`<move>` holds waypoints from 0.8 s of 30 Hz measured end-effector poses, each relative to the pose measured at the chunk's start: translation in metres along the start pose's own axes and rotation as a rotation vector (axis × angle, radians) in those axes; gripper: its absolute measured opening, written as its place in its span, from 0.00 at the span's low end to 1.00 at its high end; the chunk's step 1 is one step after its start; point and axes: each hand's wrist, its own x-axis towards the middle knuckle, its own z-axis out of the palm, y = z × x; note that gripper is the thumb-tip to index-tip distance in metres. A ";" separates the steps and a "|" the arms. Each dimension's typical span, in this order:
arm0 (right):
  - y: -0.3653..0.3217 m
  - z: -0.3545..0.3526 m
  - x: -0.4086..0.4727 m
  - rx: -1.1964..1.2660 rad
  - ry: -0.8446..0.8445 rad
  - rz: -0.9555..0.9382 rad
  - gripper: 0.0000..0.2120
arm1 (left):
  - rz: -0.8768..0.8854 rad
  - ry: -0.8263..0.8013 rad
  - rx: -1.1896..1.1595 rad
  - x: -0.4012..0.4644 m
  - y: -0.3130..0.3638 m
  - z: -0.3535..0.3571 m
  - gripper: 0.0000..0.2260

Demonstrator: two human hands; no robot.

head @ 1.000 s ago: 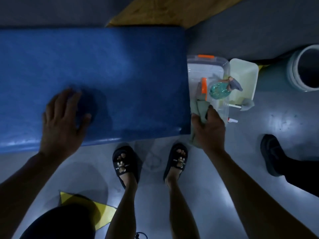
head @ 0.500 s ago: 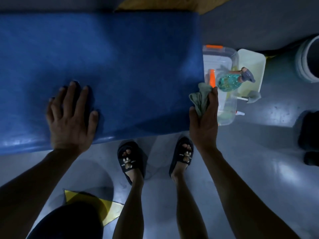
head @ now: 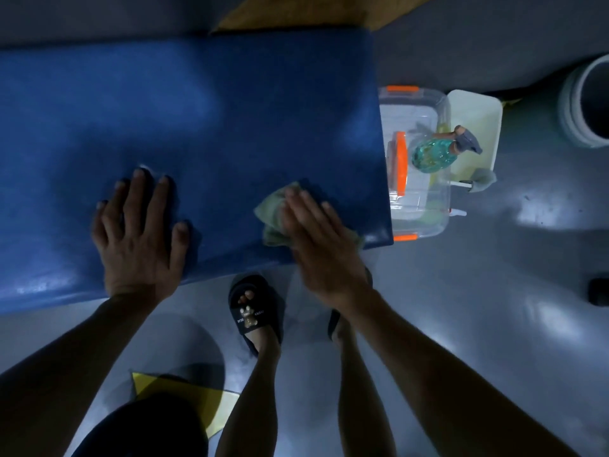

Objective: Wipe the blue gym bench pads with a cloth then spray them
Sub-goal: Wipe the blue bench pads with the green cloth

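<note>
Our right hand [head: 316, 239] lies flat, fingers straight and together, pressing the crumpled green cloth [head: 273, 219] onto the blue bench pad [head: 204, 127] close to its right end and near edge; the cloth shows past the fingertips and to the left of the palm. Our left hand [head: 141, 235] is spread wide, palm down on the pad, well apart to the left, bracing and holding nothing. The pad's long axis runs left to right across our view, so nearly all the unwiped surface stretches leftward and away from the cloth, and we judge the coming stroke should run along that axis toward the left hand. The right hand is plainly the nearer one to the cloth and to the spray bottle [head: 438, 153], which stands in the clear storage box [head: 418, 222] on the floor just past the pad's right end. Half a second ago the right hand gripped the cloth at the pad's right edge; now it has come onto the pad and flattened.
</note>
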 end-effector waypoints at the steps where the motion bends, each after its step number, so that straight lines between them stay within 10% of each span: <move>1: 0.021 -0.005 -0.005 -0.008 0.023 0.038 0.29 | 0.001 -0.002 -0.003 0.000 0.000 0.000 0.31; 8: 0.055 0.004 -0.010 0.290 0.381 1.006 0.27 | 0.005 0.029 0.005 -0.001 -0.001 0.007 0.31; 17: -0.112 0.032 0.017 0.209 -0.002 0.199 0.26 | -0.019 -0.001 -0.007 0.000 -0.002 0.006 0.31; 24: -0.039 -0.001 0.008 0.139 -0.003 0.284 0.25 | -0.017 -0.024 0.002 0.002 0.000 0.005 0.32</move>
